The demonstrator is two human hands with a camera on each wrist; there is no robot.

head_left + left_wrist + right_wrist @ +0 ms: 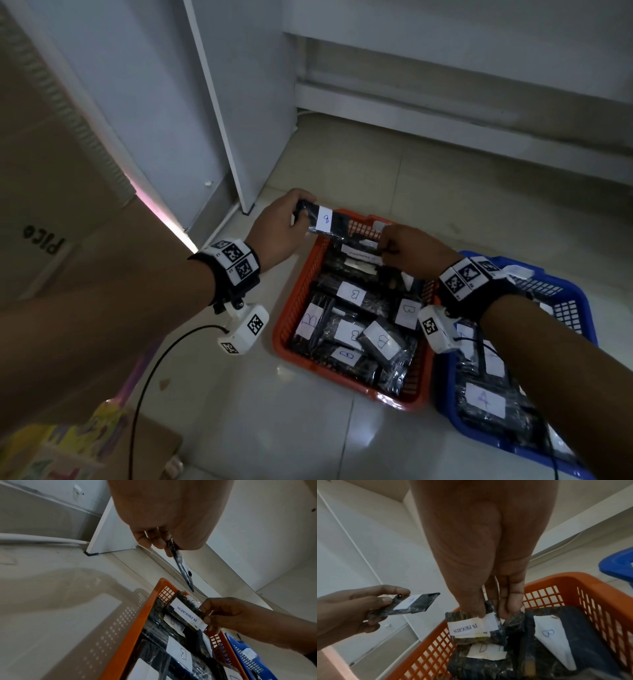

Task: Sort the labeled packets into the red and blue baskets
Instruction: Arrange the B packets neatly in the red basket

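My left hand (pixel 286 224) pinches a dark packet with a white "B" label (pixel 325 219) by its end, above the far left corner of the red basket (pixel 294 301). From the left wrist view that packet (pixel 181 566) shows edge-on. My right hand (pixel 407 248) pinches a dark packet labeled "IN PROGRESS" (pixel 471 626) at the far end of the red basket (pixel 590 596). Several "B" packets (pixel 352 294) fill the red basket. The blue basket (pixel 579 308) at its right holds packets labeled "A" (pixel 484 399).
Both baskets stand on a pale tiled floor (pixel 445 178). A white cabinet panel (pixel 222 102) rises just beyond the left hand. A cardboard box (pixel 51 205) is at the left, and a black cable (pixel 161 363) trails from the left wrist camera.
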